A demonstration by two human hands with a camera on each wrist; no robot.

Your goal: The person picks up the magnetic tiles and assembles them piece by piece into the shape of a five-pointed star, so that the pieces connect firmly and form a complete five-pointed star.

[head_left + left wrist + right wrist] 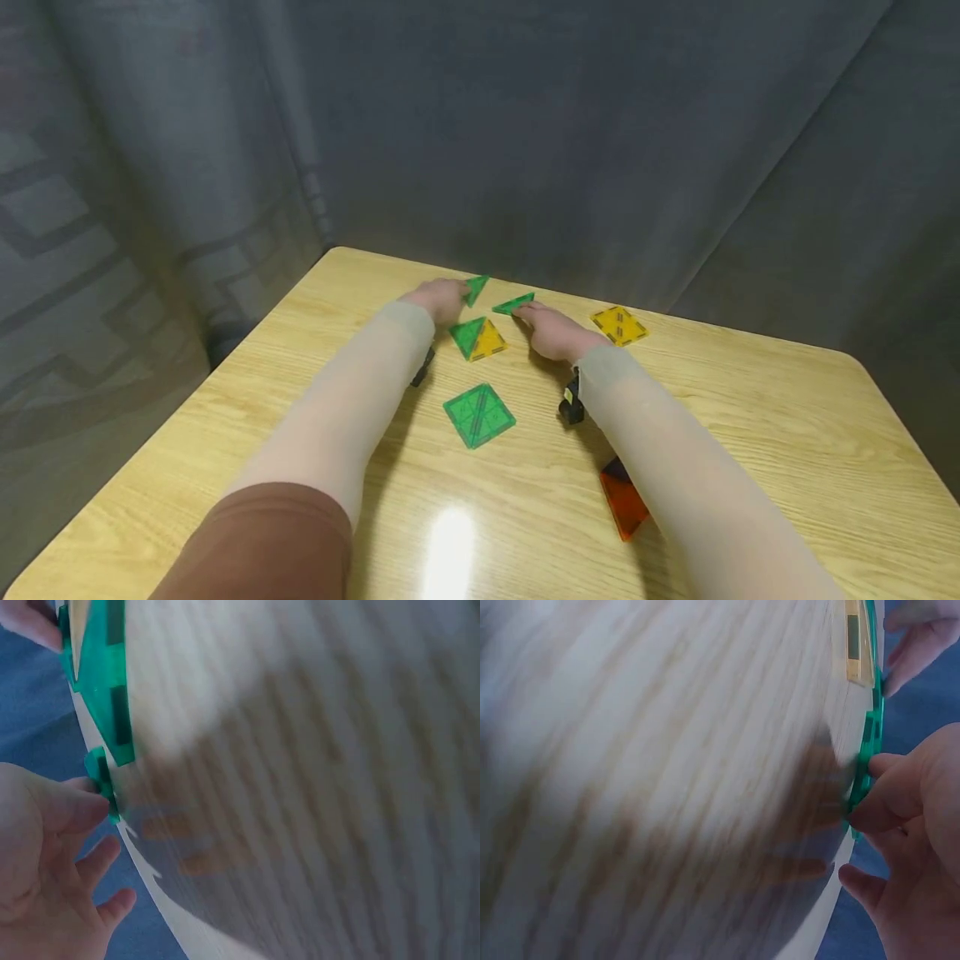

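My left hand (441, 302) pinches a translucent green triangular plastic tile (477, 289) between thumb and finger near the table's far edge; my right hand (557, 332) pinches another translucent green triangular tile (513, 305) just beside it, its remaining fingers loosely apart. Nearer me lie a half-green, half-yellow tile square (489, 342) and, closer still, an all-green tile square (480, 415); a translucent yellow tile square (619, 325) lies right of my right hand.
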